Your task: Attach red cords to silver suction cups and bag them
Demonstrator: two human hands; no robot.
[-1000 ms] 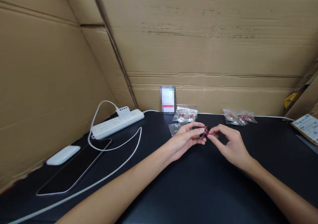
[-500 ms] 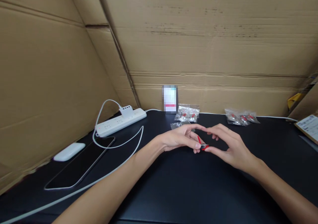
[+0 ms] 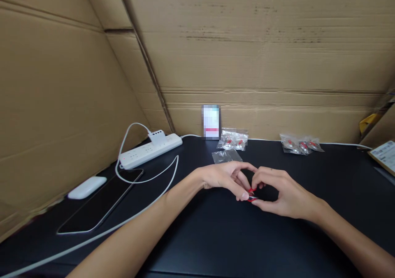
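Between my two hands is a small item with red parts and a silvery, dark-edged middle (image 3: 252,198); its exact kind is too small to make out. My left hand (image 3: 228,181) pinches it at the left with the thumb, its other fingers curving behind. From the right, my right hand (image 3: 279,189) grips the red parts, thumb below and index finger above. The fingertips of both hands nearly meet over the item, hiding some of it. Just behind my left hand lies a clear plastic bag (image 3: 222,156), flat on the black table (image 3: 210,241).
Clear bags holding shiny items with red parts (image 3: 234,140) lie at the back, with more bags (image 3: 300,144) farther right. A propped phone (image 3: 211,122) stands behind. Leftward are a power strip (image 3: 151,151), white cable (image 3: 148,210), dark phone (image 3: 101,204) and white case (image 3: 87,187).
Both hands have moved slightly down and nearer to me with the small item. My right index finger has come down onto its upper red part. More of the flat clear bag shows.
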